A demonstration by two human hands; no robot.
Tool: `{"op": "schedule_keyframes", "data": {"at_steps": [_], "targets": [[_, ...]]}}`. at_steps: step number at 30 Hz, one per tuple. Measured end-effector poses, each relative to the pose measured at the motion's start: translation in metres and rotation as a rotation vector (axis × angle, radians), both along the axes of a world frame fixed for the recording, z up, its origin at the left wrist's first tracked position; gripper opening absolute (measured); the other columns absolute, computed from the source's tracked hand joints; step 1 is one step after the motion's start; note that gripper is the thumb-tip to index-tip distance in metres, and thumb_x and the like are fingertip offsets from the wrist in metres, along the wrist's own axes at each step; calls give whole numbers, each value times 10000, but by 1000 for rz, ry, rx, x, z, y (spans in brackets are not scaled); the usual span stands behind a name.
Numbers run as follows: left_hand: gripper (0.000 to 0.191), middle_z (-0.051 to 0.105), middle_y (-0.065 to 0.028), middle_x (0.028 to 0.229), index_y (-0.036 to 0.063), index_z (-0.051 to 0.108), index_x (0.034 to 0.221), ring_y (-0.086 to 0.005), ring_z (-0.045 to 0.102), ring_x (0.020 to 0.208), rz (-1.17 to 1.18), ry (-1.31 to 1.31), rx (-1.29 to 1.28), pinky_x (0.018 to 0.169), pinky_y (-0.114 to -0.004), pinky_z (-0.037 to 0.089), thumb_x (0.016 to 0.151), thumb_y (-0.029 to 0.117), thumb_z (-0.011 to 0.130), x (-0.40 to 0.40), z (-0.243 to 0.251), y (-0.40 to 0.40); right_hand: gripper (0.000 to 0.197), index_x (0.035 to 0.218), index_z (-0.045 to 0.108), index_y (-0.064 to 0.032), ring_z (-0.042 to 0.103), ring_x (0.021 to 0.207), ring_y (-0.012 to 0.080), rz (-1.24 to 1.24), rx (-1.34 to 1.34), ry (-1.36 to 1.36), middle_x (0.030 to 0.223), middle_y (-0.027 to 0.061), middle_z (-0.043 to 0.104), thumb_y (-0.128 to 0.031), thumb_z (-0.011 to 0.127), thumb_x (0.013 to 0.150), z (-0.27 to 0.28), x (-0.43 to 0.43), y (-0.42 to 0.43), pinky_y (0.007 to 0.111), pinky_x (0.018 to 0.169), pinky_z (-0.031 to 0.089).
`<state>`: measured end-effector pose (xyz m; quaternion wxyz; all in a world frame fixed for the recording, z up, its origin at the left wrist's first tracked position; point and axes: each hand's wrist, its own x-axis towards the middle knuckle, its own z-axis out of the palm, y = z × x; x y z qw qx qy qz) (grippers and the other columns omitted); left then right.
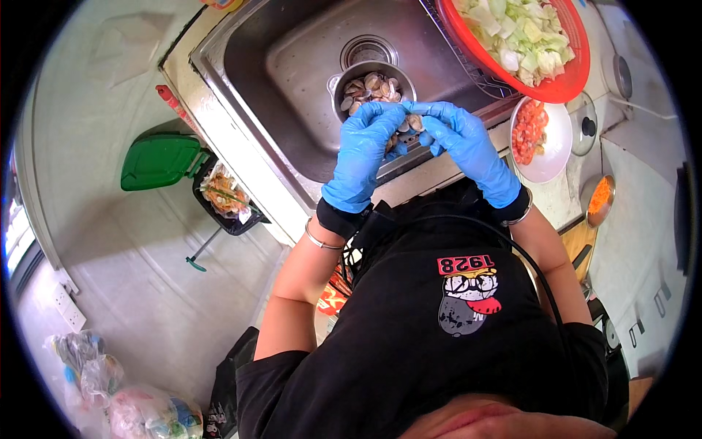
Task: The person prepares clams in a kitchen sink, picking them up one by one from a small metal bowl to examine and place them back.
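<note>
Both my hands wear blue gloves and meet over the near side of the sink. Curled fingers of my left hand (363, 156) hold several clams, partly hidden by the glove. Between the hands shows a small clam (415, 122), which my right hand (466, 142) grips with thumb and fingers. Just beyond the hands, a grey metal pot (411, 82) with a side handle stands in the stainless steel sink (307, 71). Many pale clams (378, 85) lie in it, and my left fingers cover part of its near rim.
A red plastic colander (578, 60) of cut cabbage rests on a wire rack at the sink's right. Beside it are a white plate (554, 159) with chopped pink food, a glass lid (581, 137) and a bowl (593, 217) of shredded orange food. A green-lidded bin (162, 162) stands open at left.
</note>
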<state>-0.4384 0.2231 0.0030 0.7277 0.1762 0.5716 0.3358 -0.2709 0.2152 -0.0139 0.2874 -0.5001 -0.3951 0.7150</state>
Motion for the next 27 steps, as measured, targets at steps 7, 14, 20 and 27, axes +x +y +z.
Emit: {"op": "schedule_keyframes", "data": {"at_steps": [7, 14, 20, 27], "targets": [[149, 574, -32, 676, 41, 598, 837, -82, 514, 528, -158, 93, -15, 473, -193, 376, 805, 186, 600, -2, -4, 3, 334, 1093, 569, -31, 542, 788, 89, 48, 59, -97, 890, 25, 604, -155, 649, 794, -6, 6, -3, 242, 728, 457], [149, 566, -36, 669, 43, 584, 804, -97, 516, 502, -224, 49, -76, 457, -198, 377, 790, 190, 604, -1, -2, 4, 279, 935, 578, -25, 540, 743, 86, 208, 108, -176, 816, 53, 607, -200, 688, 748, -2, 13, 6, 248, 672, 453], [134, 552, -30, 674, 30, 583, 834, -99, 521, 549, -227, -2, -63, 497, -211, 428, 797, 158, 588, 3, -7, 4, 213, 919, 558, -33, 552, 671, 100, 229, 361, -314, 720, 76, 595, -163, 637, 770, 2, 11, 7, 264, 626, 455], [224, 579, -43, 786, 14, 586, 992, -110, 558, 663, -231, -139, -113, 567, -221, 466, 837, 170, 546, -2, -9, 1, 98, 903, 552, -53, 539, 616, 86, -149, 101, -149, 750, 46, 613, -97, 519, 822, -15, 15, 4, 219, 558, 441]]}}
